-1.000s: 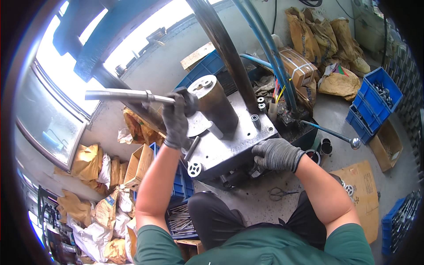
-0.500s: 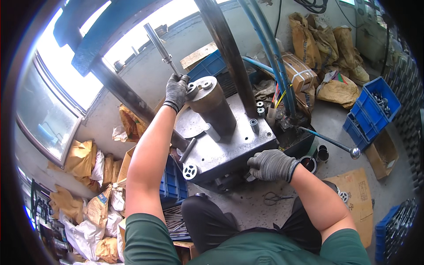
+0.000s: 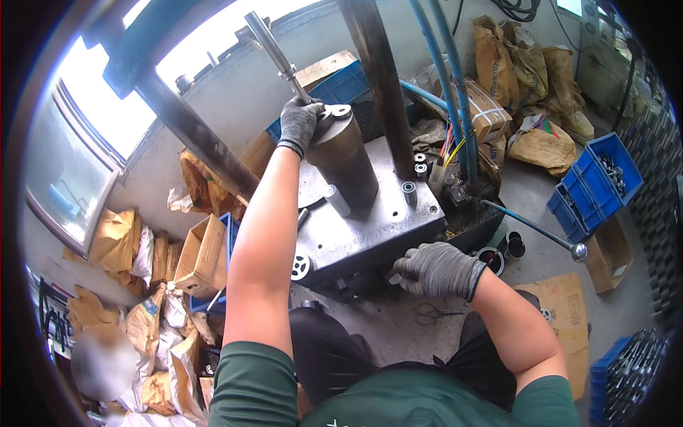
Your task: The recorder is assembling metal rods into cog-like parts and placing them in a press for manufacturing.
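My left hand point(image 3: 299, 127), in a grey knit glove, is closed around the lower end of a stepped metal shaft point(image 3: 269, 46). The shaft tilts up and leftward, beside the top of a dark upright cylinder point(image 3: 347, 167). A small metal ring point(image 3: 341, 111) lies on that top; the shaft's lower tip is hidden by my fingers. The cylinder stands on a thick steel plate point(image 3: 370, 238). At the plate's front edge my gloved right hand point(image 3: 441, 270) has its fingers curled around a small grey piece point(image 3: 395, 279), mostly covered and unclear in kind.
On the plate stand a light metal sleeve point(image 3: 337, 201), a short ringed cylinder point(image 3: 409, 192) and a spoked white disc point(image 3: 300, 267). Dark posts point(image 3: 380, 85) rise around it. A ball-ended lever point(image 3: 578, 252) juts out at right. Blue bins point(image 3: 597, 178) and scissors point(image 3: 430, 313) are on the floor.
My left hand has shifted slightly right and away from me with the shaft, closer over the cylinder top. My right hand stays at the plate's front edge. The whole view has shifted a little.
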`<state>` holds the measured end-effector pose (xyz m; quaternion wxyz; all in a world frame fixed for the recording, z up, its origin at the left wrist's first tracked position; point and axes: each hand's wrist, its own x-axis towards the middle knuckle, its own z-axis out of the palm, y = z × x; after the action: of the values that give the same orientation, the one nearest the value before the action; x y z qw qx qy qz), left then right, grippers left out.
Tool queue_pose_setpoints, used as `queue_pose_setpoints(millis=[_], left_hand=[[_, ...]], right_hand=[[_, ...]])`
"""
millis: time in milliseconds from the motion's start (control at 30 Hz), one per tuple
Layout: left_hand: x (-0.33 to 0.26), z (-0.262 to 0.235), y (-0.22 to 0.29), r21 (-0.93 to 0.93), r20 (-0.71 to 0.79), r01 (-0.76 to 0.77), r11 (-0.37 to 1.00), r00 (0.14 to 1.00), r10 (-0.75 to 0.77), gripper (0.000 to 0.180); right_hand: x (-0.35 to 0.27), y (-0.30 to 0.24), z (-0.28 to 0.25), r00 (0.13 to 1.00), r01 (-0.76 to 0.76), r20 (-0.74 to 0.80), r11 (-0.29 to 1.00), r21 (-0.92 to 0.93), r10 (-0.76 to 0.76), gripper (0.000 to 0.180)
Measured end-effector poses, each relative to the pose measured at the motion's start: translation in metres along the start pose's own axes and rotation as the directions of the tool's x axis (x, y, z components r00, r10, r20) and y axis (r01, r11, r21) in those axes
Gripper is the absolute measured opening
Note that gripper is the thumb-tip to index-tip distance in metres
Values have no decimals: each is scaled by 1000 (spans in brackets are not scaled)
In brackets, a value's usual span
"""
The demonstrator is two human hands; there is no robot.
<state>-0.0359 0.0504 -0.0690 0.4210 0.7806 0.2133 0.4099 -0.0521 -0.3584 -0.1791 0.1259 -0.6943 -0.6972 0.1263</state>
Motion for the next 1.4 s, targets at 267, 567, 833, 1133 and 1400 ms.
queue_pose_setpoints(millis=[267, 567, 833, 1133, 1400], left_hand=[[4, 8, -8, 53, -83, -71, 996, 994, 75, 29], [1, 15, -2, 126, -41, -41, 991, 998, 47, 33], [-16, 9, 12, 67, -141, -74, 995, 986, 83, 37], [-21, 3, 23, -76, -69, -45, 996, 997, 39, 34], [-17, 6, 14, -132, -68, -22, 991, 998, 13, 35]], right_hand=[[-57, -17, -85, 931, 18, -363, 999, -33, -29, 30], [-174, 46, -141, 927, -360, 9, 894, -266, 376, 37], [-195, 16, -74, 904, -406, 96, 908, -106, 416, 27], [-200, -5, -48, 793, -609, -35, 793, -18, 608, 28], [-202, -4, -46, 769, -628, -139, 778, 15, 624, 29]])
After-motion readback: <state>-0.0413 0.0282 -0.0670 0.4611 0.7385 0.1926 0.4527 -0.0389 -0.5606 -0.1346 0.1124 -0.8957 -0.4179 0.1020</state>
